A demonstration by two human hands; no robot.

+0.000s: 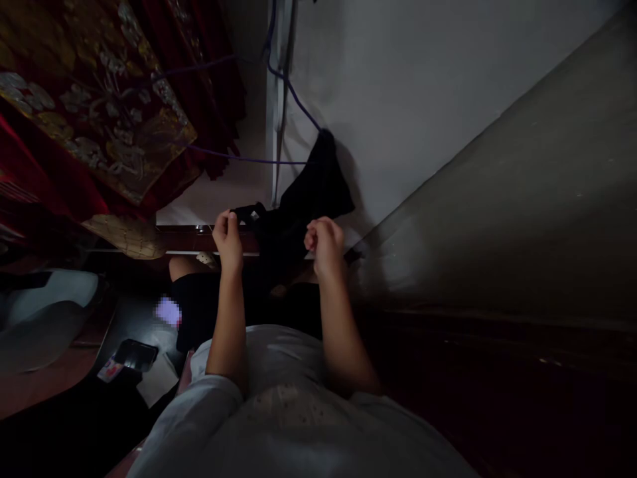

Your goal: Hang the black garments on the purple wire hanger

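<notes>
grip of the left hand (227, 232) is pinching, thumb pressing against forefinger, at the edge of a limp, black fabric piece (318, 176), apparently steadying that edge. the right hand (326, 240) is curling its fingers inward beside the fabric's lower part; whether it is holding anything, i cannot tell. the fabric is seemingly hanging from a thin, purple cord (299, 97) before a smooth, pale wall (423, 86) and is trailing down between the hands towards the dark-clothed lap (298, 309); the cord is probably bearing some weight, sparing the fingers.
</notes>
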